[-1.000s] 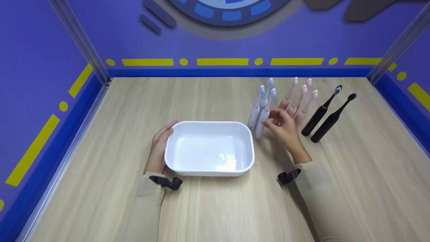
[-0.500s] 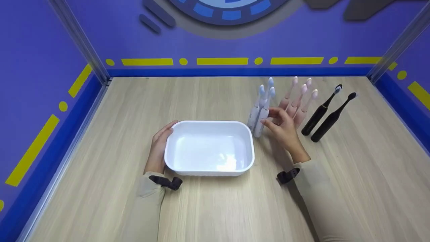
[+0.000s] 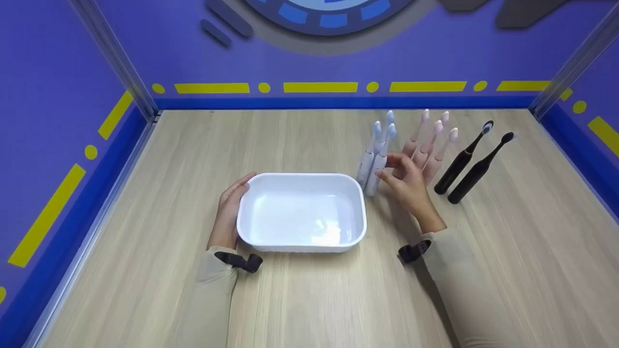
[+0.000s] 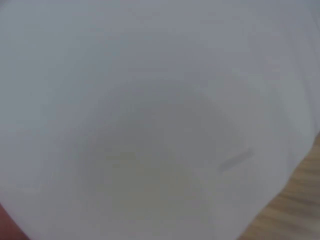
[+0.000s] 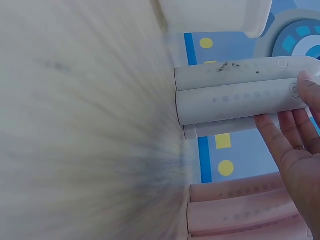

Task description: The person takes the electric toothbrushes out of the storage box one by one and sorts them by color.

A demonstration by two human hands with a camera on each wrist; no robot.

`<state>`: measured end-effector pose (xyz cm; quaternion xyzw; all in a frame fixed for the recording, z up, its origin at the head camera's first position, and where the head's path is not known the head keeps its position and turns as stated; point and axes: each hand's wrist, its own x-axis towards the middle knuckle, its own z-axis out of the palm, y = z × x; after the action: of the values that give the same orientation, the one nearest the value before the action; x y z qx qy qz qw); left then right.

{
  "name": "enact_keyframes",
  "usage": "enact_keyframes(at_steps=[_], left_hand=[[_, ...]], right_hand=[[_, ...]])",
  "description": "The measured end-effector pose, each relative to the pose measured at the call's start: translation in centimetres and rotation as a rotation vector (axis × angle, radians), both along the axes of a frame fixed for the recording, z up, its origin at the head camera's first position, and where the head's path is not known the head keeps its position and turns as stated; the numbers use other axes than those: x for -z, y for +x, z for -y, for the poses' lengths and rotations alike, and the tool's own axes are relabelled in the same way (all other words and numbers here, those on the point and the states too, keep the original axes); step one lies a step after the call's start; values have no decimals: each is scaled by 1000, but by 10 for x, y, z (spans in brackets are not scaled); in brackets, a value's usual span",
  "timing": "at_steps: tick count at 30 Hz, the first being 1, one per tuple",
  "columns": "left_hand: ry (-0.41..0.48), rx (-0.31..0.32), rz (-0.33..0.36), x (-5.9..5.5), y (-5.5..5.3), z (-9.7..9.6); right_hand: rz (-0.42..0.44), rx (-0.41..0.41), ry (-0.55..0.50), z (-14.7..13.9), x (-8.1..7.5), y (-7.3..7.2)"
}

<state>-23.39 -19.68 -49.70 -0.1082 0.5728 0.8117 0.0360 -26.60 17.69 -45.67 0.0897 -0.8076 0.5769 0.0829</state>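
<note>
My left hand (image 3: 227, 210) grips the left end of a white plastic basin (image 3: 302, 248), thumb at the rim. Beyond the basin's right end, the thumb and fingers of my right hand (image 3: 411, 188) pinch a white electric toothbrush (image 3: 375, 175) by its handle, bristles up. In the right wrist view, the thumb lies at the button end of this toothbrush (image 5: 235, 104), with the fingers on its other side. Two more white toothbrushes (image 3: 365, 166) stand close beside it. The basin's pale surface (image 4: 150, 100) fills most of the left wrist view, blurred.
Several pink electric toothbrushes (image 3: 420, 155) stand just behind my right hand, partly hidden by it. Farther right are two black ones (image 3: 476, 174), also upright. Purple panels (image 3: 309, 63) enclose the wooden tabletop (image 3: 309, 299) at the back and sides.
</note>
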Motion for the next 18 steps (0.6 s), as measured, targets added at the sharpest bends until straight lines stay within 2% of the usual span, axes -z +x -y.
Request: enact_keyframes(at_steps=[8, 15, 18], left_hand=[[-24, 3, 0, 0, 0, 0], [-22, -14, -2, -2, 0, -1], [-31, -18, 1, -2, 0, -1]], right_hand=[[16, 2, 6, 0, -2, 2], [-10, -23, -26, 9, -21, 16], [-12, -26, -32, 10, -23, 18]])
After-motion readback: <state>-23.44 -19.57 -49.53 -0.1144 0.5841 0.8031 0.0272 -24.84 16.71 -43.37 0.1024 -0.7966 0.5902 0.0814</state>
